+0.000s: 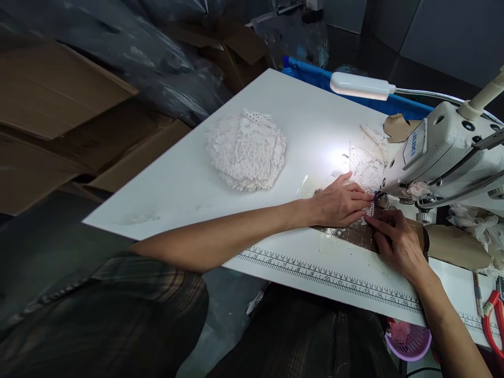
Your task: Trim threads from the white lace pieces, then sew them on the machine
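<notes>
A white sewing machine stands at the right of a white table. A piece of white lace lies under its needle, lit by the lamp. My left hand rests flat on the lace just left of the needle, fingers stretched out and together. My right hand sits in front of the needle, its fingertips pinched on the lace edge. A heap of white lace pieces lies on the table to the left, apart from both hands.
A gooseneck lamp hangs over the table. A printed ruler runs along the front edge. Red-handled scissors lie at far right, a small purple basket hangs below. Cardboard boxes and plastic bags stand left, blue fabric behind.
</notes>
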{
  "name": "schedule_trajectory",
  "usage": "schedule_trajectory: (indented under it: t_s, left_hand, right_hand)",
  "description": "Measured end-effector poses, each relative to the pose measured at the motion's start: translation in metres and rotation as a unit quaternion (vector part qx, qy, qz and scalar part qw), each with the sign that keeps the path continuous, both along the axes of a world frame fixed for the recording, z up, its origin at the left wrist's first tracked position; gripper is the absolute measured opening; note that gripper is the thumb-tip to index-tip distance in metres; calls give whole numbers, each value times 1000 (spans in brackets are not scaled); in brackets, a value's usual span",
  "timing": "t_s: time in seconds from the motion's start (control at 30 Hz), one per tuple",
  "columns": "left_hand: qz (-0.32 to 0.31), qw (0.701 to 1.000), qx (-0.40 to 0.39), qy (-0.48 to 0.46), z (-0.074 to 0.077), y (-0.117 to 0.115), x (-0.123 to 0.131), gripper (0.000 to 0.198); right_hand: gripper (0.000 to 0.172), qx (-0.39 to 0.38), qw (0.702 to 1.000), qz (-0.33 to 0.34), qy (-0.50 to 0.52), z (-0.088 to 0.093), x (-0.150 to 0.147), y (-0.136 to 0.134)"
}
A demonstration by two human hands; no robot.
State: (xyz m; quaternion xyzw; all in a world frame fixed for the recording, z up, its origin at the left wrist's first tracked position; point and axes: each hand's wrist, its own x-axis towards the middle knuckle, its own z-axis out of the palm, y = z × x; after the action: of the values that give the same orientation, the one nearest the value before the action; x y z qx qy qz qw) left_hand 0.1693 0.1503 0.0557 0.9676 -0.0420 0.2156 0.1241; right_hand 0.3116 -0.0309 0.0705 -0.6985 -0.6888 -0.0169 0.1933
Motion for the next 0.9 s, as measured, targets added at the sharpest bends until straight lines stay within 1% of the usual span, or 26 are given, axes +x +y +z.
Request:
schedule_trajectory:
  t_s: [0.23, 0.43, 0.53, 0.67, 0.9]
  left_hand:
    - [-18, 1000, -18, -2, 1, 3, 1, 26]
    - [-5, 1000, 3, -23, -2, -1, 1, 26]
    - [1, 1000, 6, -18, -2, -3, 1, 27]
    - [6, 1000, -2, -1, 0, -3, 1, 27]
    - [7, 1000, -15, 11, 6, -4, 0, 27]
  right_hand:
    - [36, -5, 1000, -13, 25, -1, 1, 1]
    - [35, -2, 999, -9, 40, -2, 4, 1]
    - [36, 8, 999, -7, 39, -3, 4, 1]
    - [36, 13, 999, -3, 36, -3, 4, 1]
    - [36, -14, 999, -8, 34, 0, 4, 1]
